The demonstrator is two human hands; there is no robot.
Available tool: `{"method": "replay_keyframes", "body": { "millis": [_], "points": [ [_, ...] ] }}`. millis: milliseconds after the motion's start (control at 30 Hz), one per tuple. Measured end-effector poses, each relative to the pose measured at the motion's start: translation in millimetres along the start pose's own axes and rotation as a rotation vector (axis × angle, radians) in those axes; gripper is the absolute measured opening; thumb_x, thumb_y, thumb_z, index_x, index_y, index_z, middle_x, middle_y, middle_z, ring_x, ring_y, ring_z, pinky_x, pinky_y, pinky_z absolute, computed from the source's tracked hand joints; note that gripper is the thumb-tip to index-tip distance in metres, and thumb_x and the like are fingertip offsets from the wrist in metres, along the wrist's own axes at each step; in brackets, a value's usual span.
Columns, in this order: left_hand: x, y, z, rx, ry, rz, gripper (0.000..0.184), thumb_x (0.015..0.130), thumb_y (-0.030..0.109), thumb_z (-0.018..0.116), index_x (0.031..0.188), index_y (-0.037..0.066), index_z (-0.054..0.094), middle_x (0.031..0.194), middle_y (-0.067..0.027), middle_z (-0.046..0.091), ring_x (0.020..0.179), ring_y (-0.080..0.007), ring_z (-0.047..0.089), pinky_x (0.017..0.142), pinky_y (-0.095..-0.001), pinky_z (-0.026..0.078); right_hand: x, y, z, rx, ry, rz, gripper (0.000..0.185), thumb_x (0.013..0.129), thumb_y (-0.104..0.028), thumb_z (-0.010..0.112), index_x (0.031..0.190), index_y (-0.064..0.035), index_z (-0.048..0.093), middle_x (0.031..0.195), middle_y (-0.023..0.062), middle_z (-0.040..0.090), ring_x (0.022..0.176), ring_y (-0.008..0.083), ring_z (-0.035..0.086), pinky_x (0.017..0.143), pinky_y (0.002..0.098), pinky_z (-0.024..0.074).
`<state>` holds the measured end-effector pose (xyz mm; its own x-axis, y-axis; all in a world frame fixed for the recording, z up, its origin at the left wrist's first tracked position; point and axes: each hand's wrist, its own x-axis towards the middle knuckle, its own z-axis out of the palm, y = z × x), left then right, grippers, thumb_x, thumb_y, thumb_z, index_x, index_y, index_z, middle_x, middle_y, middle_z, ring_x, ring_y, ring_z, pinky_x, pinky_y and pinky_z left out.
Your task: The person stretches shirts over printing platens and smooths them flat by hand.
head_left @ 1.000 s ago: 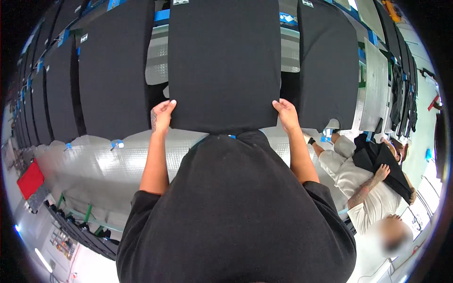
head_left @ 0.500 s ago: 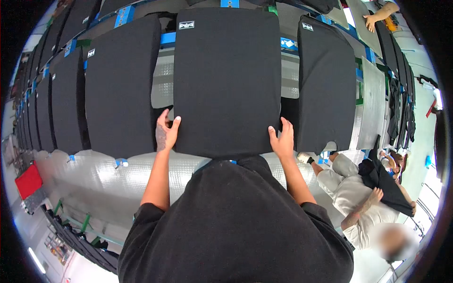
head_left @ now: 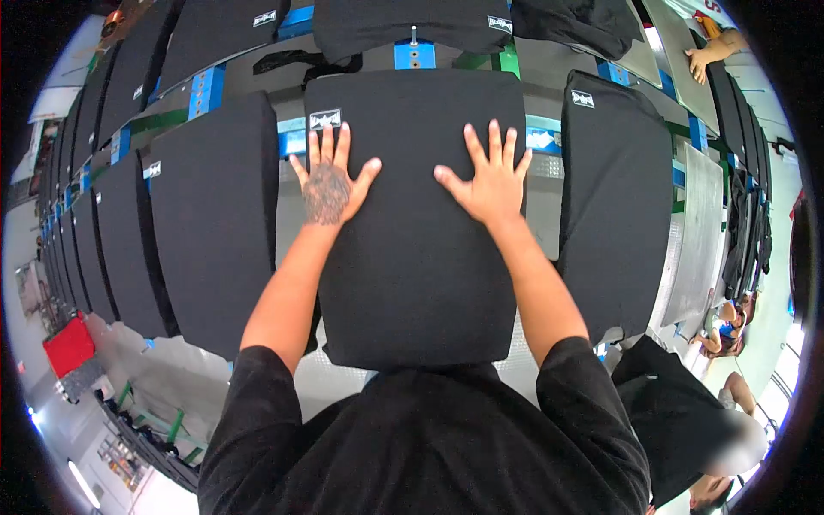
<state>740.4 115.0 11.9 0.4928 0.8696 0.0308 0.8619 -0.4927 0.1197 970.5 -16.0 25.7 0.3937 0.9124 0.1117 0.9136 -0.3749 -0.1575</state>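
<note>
A black cloth (head_left: 419,283) lies smooth over a flat board in front of me, its near edge close to my body. My left hand (head_left: 328,184) is spread flat on its upper left, fingertips at a small white label (head_left: 325,119). Fingers also apart, my right hand (head_left: 491,182) lies on the upper right part of the same cloth, close to its side edge. Both palms face down and neither hand grips anything.
More cloth-covered boards stand on either side, one to the left (head_left: 215,215) and one to the right (head_left: 614,206). Blue brackets (head_left: 415,56) join the rows. At right, a co-worker holds a black cloth (head_left: 665,403); another person's hand (head_left: 708,58) rests on a bare board.
Both my hands have moved from the cloth's near side edges up onto its far part, fingers now spread flat. The view has tilted. The co-worker's black cloth has been lifted and spread wider.
</note>
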Motion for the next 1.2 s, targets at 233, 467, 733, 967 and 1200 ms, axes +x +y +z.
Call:
{"method": "replay_keyframes", "body": {
  "millis": [233, 467, 733, 967, 1200],
  "points": [
    [108.2, -4.6, 13.5, 0.027, -0.014, -0.123, 0.085, 0.088, 0.07, 0.037, 0.152, 0.017, 0.019, 0.159, -0.0094, 0.015, 0.147, -0.0294, 0.012, 0.114, -0.0618, 0.005, 113.1, 14.3, 34.5, -0.043, 0.02, 0.238, 0.098, 0.081, -0.08, 0.034, 0.152, -0.0138, 0.021, 0.157, 0.0187, 0.016, 0.146, 0.037, 0.007, 0.115, 0.0565, 0.006],
    [28.1, 12.3, -9.8, -0.006, -0.014, -0.002, 0.08, 0.091, 0.064, 0.036, 0.151, 0.013, 0.023, 0.157, -0.0111, 0.021, 0.146, -0.0309, 0.014, 0.113, -0.0617, 0.008, 58.7, 21.6, 15.2, -0.011, -0.021, 0.085, 0.08, 0.089, -0.069, 0.033, 0.151, -0.02, 0.024, 0.157, 0.0148, 0.017, 0.146, 0.0331, 0.011, 0.115, 0.0569, 0.0079],
    [-198.5, 42.1, -43.7, 0.031, -0.033, 0.272, 0.073, 0.09, 0.061, 0.043, 0.146, 0.014, 0.037, 0.151, -0.01, 0.034, 0.142, -0.0295, 0.025, 0.112, -0.0615, 0.015, -118.4, -4.0, -21.7, -0.019, -0.093, -0.114, 0.077, 0.089, -0.068, 0.033, 0.149, -0.0207, 0.03, 0.157, 0.0076, 0.021, 0.145, 0.0325, 0.013, 0.115, 0.0574, 0.004],
    [-359.6, 61.4, -39.8, -0.145, -0.085, 0.456, 0.059, 0.091, 0.047, 0.051, 0.143, 0.02, 0.043, 0.149, -0.0034, 0.038, 0.14, -0.0274, 0.029, 0.109, -0.0649, 0.018, -262.3, -37.7, -41.5, 0.03, -0.097, -0.247, 0.069, 0.091, -0.062, 0.039, 0.145, -0.0195, 0.038, 0.152, 0.0083, 0.032, 0.142, 0.0355, 0.023, 0.114, 0.059, 0.0106],
    [-404.6, 47.8, -21.6, -0.142, -0.136, 0.577, 0.054, 0.095, 0.042, 0.046, 0.146, 0.026, 0.037, 0.153, 0.0018, 0.033, 0.145, -0.0254, 0.02, 0.112, -0.0616, 0.009, -342.6, -53.3, -46.0, 0.026, -0.05, -0.301, 0.051, 0.096, -0.043, 0.04, 0.142, -0.02, 0.043, 0.149, 0.0053, 0.038, 0.14, 0.0321, 0.029, 0.113, 0.0584, 0.0129]
  ]
}}
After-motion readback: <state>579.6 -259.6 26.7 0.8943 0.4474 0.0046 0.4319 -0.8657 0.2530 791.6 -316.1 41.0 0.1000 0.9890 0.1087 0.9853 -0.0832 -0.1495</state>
